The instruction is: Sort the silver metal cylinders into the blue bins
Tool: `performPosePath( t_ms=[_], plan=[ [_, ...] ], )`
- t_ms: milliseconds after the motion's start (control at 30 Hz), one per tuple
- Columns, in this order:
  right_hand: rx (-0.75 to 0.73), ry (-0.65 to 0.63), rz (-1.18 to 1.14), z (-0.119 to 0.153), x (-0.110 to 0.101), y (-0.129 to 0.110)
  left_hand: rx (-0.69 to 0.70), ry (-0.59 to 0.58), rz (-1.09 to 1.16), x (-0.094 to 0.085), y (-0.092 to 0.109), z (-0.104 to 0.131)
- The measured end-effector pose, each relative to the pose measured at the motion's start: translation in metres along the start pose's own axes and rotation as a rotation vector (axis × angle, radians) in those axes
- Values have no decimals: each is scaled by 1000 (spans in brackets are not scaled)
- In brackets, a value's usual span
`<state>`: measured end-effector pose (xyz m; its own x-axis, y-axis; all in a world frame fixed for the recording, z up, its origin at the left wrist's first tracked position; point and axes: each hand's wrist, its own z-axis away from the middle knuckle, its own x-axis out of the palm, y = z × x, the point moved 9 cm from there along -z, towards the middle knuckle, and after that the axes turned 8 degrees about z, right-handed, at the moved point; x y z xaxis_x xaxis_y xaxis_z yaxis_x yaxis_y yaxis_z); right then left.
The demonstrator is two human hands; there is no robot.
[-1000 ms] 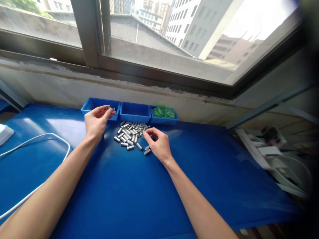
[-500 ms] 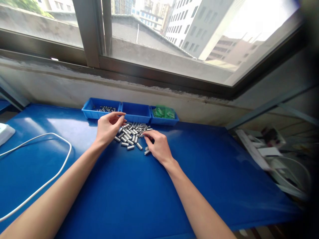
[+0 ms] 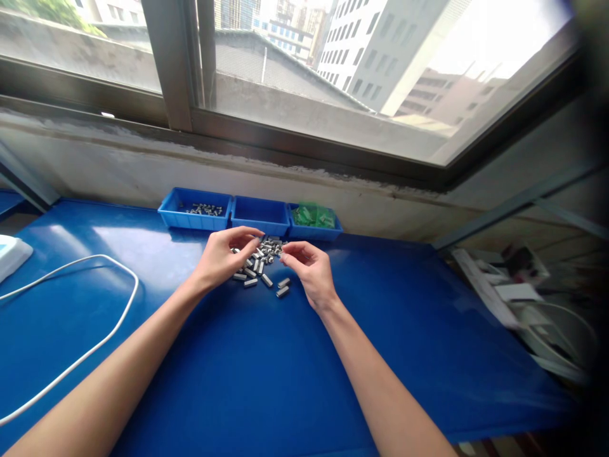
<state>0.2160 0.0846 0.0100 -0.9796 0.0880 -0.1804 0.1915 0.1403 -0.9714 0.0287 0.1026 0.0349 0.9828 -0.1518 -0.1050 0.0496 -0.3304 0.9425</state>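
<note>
A pile of short silvery metal hex standoffs [image 3: 260, 266] lies on the blue table, mixed with smaller metal pieces [image 3: 272, 249] that are too small to name. My left hand [image 3: 227, 257] is over the left side of the pile and hides part of it. Its thumb and forefinger tips come together in a pinch; whatever is between them is too small to make out. At the pile's right edge, my right hand [image 3: 310, 266] also has thumb and fingertips closed together, their contents hidden. Two standoffs [image 3: 283, 287] lie apart, just left of the right wrist.
Behind the pile stand three joined blue bins: the left bin [image 3: 195, 220] has small metal screws, the middle bin [image 3: 261, 226] shows a bare floor, the right bin [image 3: 316, 233] holds green packets [image 3: 314, 216]. A white cable [image 3: 128, 298] loops at left near a white device [image 3: 13, 257].
My left hand has moved right and slightly down, from near the bins to over the pile. My right hand has shifted slightly right and up, uncovering the two separate standoffs.
</note>
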Motion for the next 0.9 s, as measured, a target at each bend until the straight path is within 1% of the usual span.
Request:
performPosePath(
  t_ms=[100, 200, 300, 433, 533, 667, 800, 867, 900],
  plan=[
    [51, -25, -169, -1, 3, 4, -7, -145, 59, 18, 3, 3],
    [98, -70, -247, 0, 8, 6, -26, -200, 112, 25, 3, 6],
    [119, -106, -253, 2, 12, 6, -39, -206, 148, 27, 3, 7],
    [132, -107, -256, 4, 12, 7, -34, -195, 171, 27, -2, 6],
    [141, -110, -243, 5, 13, 9, -14, -194, 130, 27, -5, 5],
    [114, -112, -159, 5, 12, 8, 16, -209, 57, 27, -5, 5],
    [67, -102, -45, 5, 10, 3, -34, -234, 88, 27, -8, 5],
    [32, -107, -12, 5, 10, -1, -73, -208, 143, 24, -12, 4],
    [8, -109, 9, 6, 10, -4, -88, -173, 168, 19, -13, 2]
  ],
)
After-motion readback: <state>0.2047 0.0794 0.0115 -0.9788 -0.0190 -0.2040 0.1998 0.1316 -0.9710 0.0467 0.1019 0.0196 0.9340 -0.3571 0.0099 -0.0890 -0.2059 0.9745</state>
